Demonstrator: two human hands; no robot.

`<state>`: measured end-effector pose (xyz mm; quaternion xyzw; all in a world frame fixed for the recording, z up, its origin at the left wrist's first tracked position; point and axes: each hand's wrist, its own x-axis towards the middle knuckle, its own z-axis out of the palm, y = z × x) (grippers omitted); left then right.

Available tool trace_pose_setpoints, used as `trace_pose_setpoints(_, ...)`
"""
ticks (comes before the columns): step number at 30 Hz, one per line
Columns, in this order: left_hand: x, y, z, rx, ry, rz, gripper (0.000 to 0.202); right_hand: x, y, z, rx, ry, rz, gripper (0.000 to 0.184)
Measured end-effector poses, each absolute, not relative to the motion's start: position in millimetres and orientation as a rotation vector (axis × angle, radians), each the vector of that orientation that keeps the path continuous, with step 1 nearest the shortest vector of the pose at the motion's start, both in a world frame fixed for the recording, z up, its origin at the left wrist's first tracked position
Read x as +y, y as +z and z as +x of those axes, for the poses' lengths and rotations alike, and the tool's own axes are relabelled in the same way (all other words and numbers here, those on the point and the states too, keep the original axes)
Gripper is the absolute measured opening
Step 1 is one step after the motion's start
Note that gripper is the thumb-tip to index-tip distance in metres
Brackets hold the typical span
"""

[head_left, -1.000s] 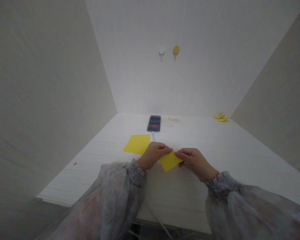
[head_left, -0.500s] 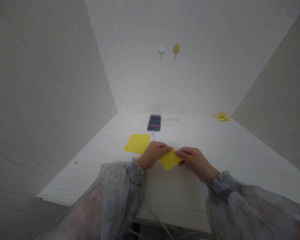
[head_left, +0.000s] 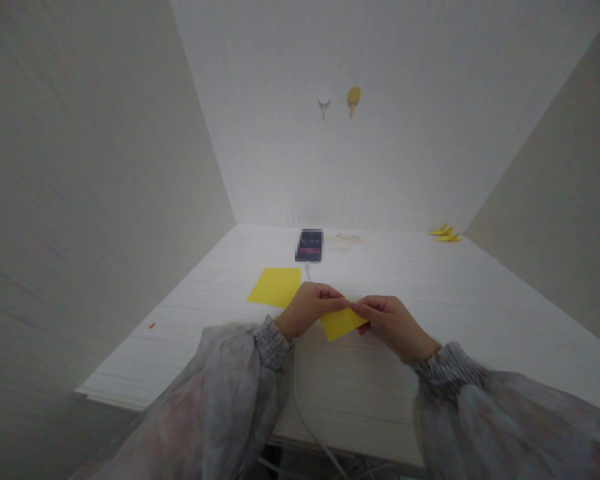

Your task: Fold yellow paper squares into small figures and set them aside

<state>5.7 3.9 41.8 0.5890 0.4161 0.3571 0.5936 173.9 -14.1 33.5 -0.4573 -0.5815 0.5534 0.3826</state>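
Observation:
Both of my hands meet over a small folded yellow paper [head_left: 341, 323] near the front middle of the white table [head_left: 480, 313]. My left hand [head_left: 307, 309] pinches the paper's upper left edge, a ring on one finger. My right hand [head_left: 387, 321] pinches its upper right corner, fingers pressed together. The paper is held just above the tabletop, tilted towards me. A flat yellow sheet [head_left: 275, 287] lies on the table just left of my left hand.
A dark phone [head_left: 309, 245] lies at the back middle, its white cable [head_left: 305, 413] running towards me over the table's front edge. Small yellow folded pieces [head_left: 446, 233] sit at the back right corner. Two round hooks [head_left: 338, 99] hang on the back wall. Walls close both sides.
My fingertips have drawn closer together along the paper's top edge, and the paper looks flatter and narrower than before. Nothing else on the table has moved.

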Motion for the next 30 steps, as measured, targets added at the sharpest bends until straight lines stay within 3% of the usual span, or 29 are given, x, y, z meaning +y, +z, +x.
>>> trace_pose_setpoints(30,4.5,40.2,7.7,0.976,0.771,1.371,0.020,-17.3,35.0,172.9,-1.590,1.336,-1.239,0.031)
